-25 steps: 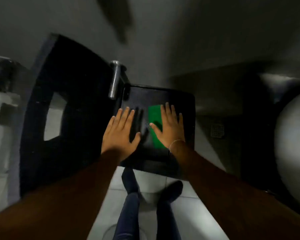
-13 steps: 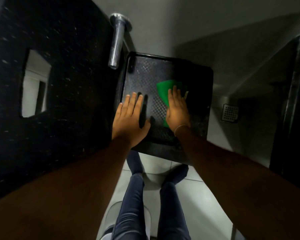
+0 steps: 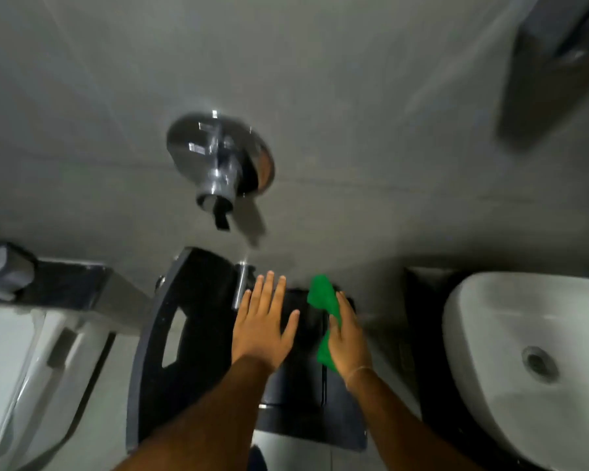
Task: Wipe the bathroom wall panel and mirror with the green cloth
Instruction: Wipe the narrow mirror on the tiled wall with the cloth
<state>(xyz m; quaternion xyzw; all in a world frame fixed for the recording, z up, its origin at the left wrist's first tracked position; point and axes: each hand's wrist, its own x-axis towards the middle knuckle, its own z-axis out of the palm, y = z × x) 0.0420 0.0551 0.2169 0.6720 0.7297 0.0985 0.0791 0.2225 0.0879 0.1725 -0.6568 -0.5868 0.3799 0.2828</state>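
Note:
My right hand point(image 3: 349, 338) holds the green cloth point(image 3: 323, 295), which sticks out bunched above the fingers and below the palm. It hovers over the right edge of a black wall-mounted panel point(image 3: 300, 396). My left hand point(image 3: 262, 321) is flat with fingers spread, lying over the panel's upper left corner, next to a chrome tube point(image 3: 241, 288). The grey tiled wall point(image 3: 354, 130) fills the upper half of the view. No mirror is visible.
A chrome round wall valve point(image 3: 220, 158) juts out above the hands. A black curved panel with a cut-out point(image 3: 181, 338) stands to the left, a white toilet point(image 3: 24, 362) further left. A white basin point(image 3: 531, 362) is on the right, a dark fixture point(image 3: 555, 62) at the top right.
The view has tilted upward, showing the wall and chrome valve. The right hand has lifted the cloth off the panel's face toward its upper right corner; the cloth is now bunched.

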